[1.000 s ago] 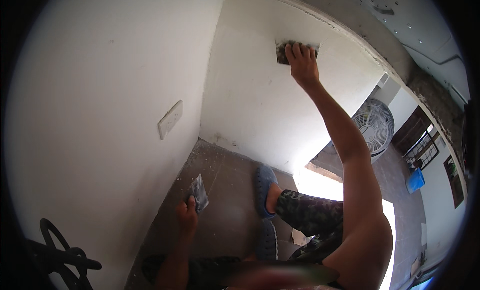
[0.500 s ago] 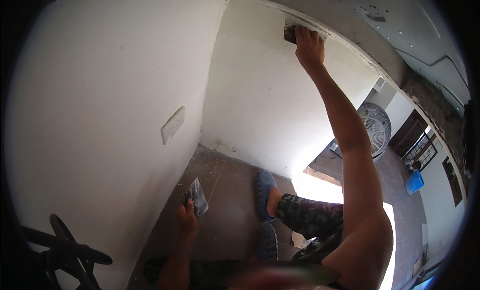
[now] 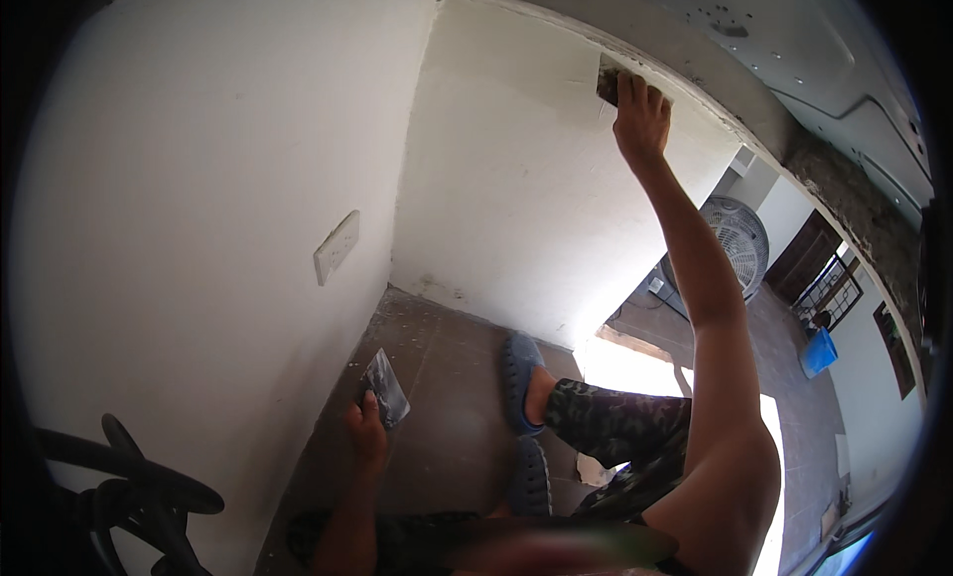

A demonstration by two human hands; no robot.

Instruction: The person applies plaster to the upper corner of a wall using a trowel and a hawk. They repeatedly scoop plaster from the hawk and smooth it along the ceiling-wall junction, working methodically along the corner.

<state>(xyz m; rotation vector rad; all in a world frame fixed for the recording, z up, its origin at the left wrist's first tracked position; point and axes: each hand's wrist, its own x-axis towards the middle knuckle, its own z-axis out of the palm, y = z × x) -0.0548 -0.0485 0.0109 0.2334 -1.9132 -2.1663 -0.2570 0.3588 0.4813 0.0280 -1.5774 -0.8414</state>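
My right hand (image 3: pixel 643 121) reaches up to the top of the white wall (image 3: pixel 506 159), its fingers wrapped round a dark, flat-bladed putty knife (image 3: pixel 607 81). The blade lies at the wall's surface just below the upper ledge, and the fingers hide most of it. Low on the left, my left hand (image 3: pixel 367 433) grips a second putty knife (image 3: pixel 389 392) with a wide, pale-smeared blade. That blade points up and away from me above the brown tiled floor (image 3: pixel 452 377), touching nothing.
A white socket plate (image 3: pixel 338 247) is on the left wall. Black curved bars (image 3: pixel 149 472) stand at the lower left. To the right are a round fan (image 3: pixel 737 240) and a blue bucket (image 3: pixel 819 353). Overhead runs a rough ledge (image 3: pixel 774 144). My feet wear blue clogs (image 3: pixel 518 377).
My right hand has slid with its putty knife to the right and slightly down along the wall top. The left hand keeps its putty knife in nearly the same place.
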